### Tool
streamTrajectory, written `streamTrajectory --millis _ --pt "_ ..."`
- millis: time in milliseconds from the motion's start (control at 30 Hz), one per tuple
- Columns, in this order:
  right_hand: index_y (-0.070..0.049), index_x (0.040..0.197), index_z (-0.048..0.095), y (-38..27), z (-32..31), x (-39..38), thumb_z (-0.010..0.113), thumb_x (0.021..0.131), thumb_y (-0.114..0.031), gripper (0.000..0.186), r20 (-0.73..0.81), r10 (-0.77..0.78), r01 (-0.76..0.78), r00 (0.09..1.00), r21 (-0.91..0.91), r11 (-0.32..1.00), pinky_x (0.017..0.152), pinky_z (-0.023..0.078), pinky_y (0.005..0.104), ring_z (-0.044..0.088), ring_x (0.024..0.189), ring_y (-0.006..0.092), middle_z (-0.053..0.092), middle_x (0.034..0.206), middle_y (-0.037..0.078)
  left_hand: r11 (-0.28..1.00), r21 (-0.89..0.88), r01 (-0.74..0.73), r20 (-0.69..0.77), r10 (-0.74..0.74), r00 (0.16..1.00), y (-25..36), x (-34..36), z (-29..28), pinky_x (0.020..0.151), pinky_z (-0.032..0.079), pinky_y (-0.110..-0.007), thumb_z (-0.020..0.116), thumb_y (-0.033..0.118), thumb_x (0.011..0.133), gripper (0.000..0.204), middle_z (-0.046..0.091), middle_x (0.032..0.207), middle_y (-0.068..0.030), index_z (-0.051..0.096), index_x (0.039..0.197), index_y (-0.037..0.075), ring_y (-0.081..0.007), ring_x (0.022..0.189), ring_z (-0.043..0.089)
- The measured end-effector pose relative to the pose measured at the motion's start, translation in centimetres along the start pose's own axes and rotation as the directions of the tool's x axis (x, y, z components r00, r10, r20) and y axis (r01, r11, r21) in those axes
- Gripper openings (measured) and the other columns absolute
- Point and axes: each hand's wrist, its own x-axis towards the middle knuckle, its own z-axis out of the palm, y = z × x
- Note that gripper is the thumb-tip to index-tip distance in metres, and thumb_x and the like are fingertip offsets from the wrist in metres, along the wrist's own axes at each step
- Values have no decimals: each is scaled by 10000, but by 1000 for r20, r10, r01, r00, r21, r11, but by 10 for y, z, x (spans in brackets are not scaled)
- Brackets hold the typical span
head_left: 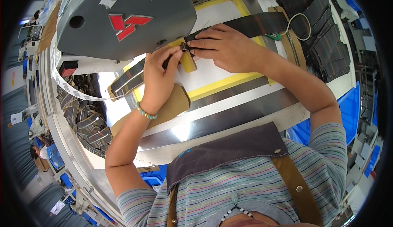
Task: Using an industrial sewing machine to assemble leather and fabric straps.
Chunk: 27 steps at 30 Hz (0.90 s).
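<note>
Your left hand (157,79) reaches up with thumb and forefinger drawn close together just at the metal foot (184,46); whether they pinch cloth between them you can't tell from this angle. Your right hand (233,49), at three o'clock from that foot, lies palm down, fingers extended and slightly parted, their tips near the metal.

Under your right fingers runs the dark plaid strip (262,24), trailing off toward two o'clock; another striped length (129,79) shows at eight o'clock, past your left wrist. Guiding the strip at the foot looks like the step in hand. Do it with light, even pressure from your right fingers, so the cloth lies flat without stretching, and line its edge up squarely before you feed. Your fingertips are very near the foot, so mind them.

A yellow piece (189,62) sits at six o'clock, with a brown card (178,98) below it; don't let your left forearm drag that card. Farther out, the grey machine head (127,26) fills ten o'clock, stacked dark plaid pieces (317,30) lie at three, and a heaped pile (88,120) at eight.
</note>
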Motion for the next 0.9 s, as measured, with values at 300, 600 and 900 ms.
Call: streamTrajectory --millis 300,600,900 --pt "-110 1317 772 -1 -2 -3 704 864 -31 465 -43 66 -63 997 53 997 1160 504 428 622 1362 226 704 1454 27 763 474 -440 248 364 898 19 -14 3 1044 465 -473 813 209 913 581 575 1341 -138 667 1423 -28 -350 1241 549" --pt "-60 1419 715 1 3 -2 715 850 12 573 -28 27 -25 999 74 997 1190 511 414 610 1410 239 678 1503 43 940 195 -279 295 215 931 11 -5 -12 1086 475 -483 754 146 979 515 567 1442 -199 657 1457 -22 -394 1279 564" --pt "-56 1348 746 2 1 1 740 913 -100 437 -52 -42 41 998 -28 999 1163 510 410 646 1344 243 709 1441 55 848 400 -348 287 245 926 0 5 -3 1203 376 -517 684 288 1058 570 529 1556 -225 594 1544 3 -457 1397 492"
